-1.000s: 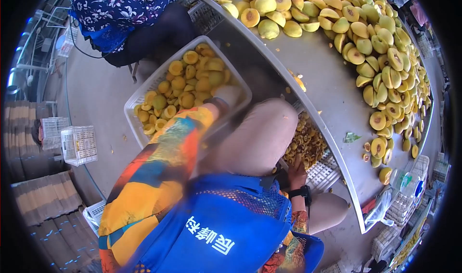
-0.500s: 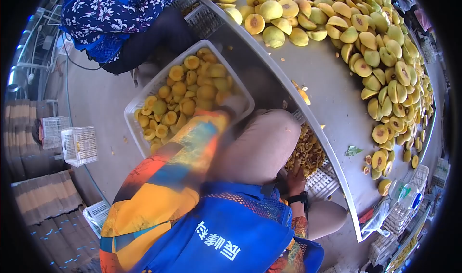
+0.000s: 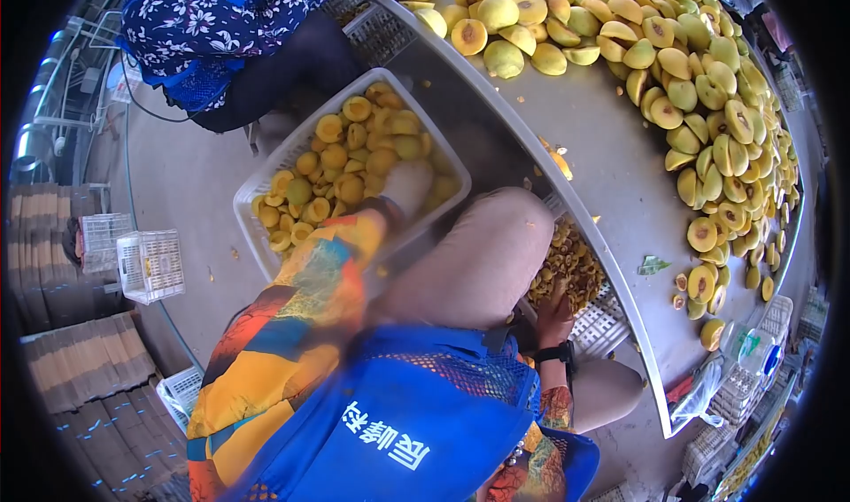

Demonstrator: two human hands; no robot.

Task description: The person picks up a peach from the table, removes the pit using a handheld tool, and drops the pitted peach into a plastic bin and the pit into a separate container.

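Note:
My left hand [image 3: 409, 186], blurred, reaches into a white plastic crate [image 3: 251, 227] of halved yellow fruit [image 3: 333, 157] with hollow centres. It touches the fruit near the crate's right side; its fingers are hidden, so what it may hold does not show. My right hand [image 3: 555, 320], below a dark wristband, rests at the edge of a heap of brown pits and scraps [image 3: 571, 267] under the table rim. Its fingers look stretched out, with nothing visible in them. A white slatted basket [image 3: 600, 320] holds the heap.
A metal table [image 3: 602, 174] curves along the right, piled with fruit halves [image 3: 677, 86] showing brown centres. A leaf [image 3: 653, 265] lies on it. Another person [image 3: 221, 33] sits at upper left. Cardboard stacks [image 3: 84, 351] and white baskets [image 3: 150, 266] stand left. My knee [image 3: 509, 227] separates the containers.
My left hand and sleeve have shifted left within the crate, and more of the hand shows. My right hand stays by the pits. The whole view has shifted slightly.

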